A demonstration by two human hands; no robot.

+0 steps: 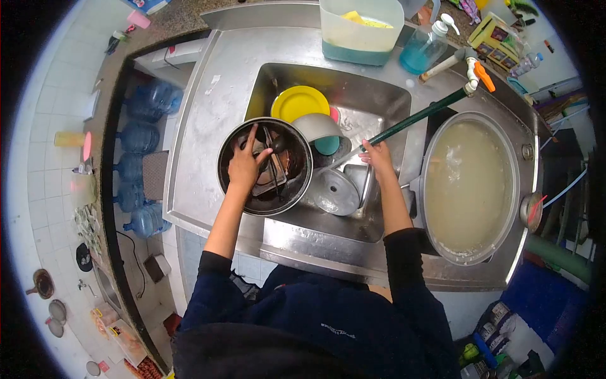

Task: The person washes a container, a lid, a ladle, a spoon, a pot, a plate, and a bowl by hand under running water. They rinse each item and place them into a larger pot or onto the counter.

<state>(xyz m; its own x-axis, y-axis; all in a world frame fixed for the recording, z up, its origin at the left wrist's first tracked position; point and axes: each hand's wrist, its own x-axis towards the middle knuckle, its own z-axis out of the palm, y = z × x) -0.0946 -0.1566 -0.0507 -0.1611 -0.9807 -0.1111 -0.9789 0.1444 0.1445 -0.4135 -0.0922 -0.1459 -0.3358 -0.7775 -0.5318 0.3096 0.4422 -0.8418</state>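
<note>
Left hand (pixel 245 167): fingers spread, among utensils (pixel 278 144) inside round pot (pixel 300 174).
Right hand (pixel 379 159): pinching green hose (pixel 423 119) above sink (pixel 388 95).
Yellow plate (pixel 300 101): sink, far left.

Tub (pixel 361 47) and bottle (pixel 419 53) stand on steel counter (pixel 208 126).

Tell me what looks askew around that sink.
The cooking pot looks oddly placed, seeming to straddle the left edge of the sink; the grey bowl sits tilted beside the yellow plate, rather than flat.
</note>
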